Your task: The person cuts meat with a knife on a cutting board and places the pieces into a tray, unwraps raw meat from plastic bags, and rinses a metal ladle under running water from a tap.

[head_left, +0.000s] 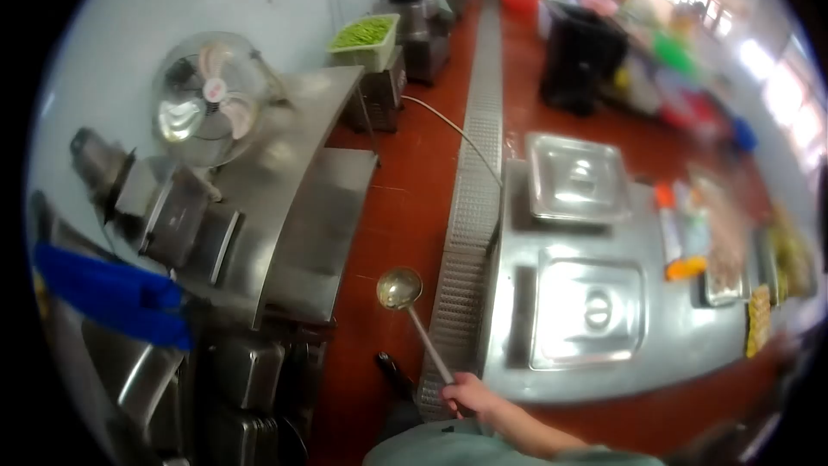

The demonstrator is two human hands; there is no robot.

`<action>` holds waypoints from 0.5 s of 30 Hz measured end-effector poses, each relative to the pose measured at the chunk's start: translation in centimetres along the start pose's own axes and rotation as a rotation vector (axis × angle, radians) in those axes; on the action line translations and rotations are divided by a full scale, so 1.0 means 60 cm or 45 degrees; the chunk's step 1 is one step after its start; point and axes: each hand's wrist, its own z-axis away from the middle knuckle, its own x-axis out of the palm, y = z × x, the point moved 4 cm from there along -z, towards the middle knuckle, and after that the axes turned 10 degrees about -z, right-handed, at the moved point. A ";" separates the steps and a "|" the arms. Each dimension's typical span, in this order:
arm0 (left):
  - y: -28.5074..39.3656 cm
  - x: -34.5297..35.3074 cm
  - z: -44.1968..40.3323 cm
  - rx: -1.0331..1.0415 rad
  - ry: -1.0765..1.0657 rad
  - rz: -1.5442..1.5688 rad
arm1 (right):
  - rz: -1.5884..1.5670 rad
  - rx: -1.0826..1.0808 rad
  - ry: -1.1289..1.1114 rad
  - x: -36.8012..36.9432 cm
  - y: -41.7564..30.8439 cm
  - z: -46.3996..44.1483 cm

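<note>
A long-handled metal ladle (400,290) is in my right hand (470,395), whose fingers are wrapped round the end of the handle. Its bowl points away from me, above the red floor and left of the drain grating. My right forearm reaches in from the lower right, in front of light green clothing (483,449). Just right of the hand stands a steel table (673,319) bearing two steel pans with lids, a nearer lid (591,311) and a farther lid (580,179). I do not see my left hand.
A perforated drain grating (470,198) runs along the red floor (392,216). To the left, a steel bench (297,121) carries a fan (211,95). A crate of green vegetables (362,34) stands beyond it. A black bin (582,56) is farther back; a hose (453,125) crosses the floor.
</note>
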 end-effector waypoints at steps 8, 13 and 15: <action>0.321 -0.232 -0.352 0.047 -0.038 -0.231 | -0.272 -0.080 0.337 0.037 -0.151 -0.091; 0.796 -0.346 -0.367 0.488 -0.084 0.246 | -0.437 -0.116 0.460 0.070 -0.212 -0.112; 0.960 -0.347 -0.347 0.688 -0.111 0.250 | -0.473 -0.134 0.503 0.061 -0.241 -0.118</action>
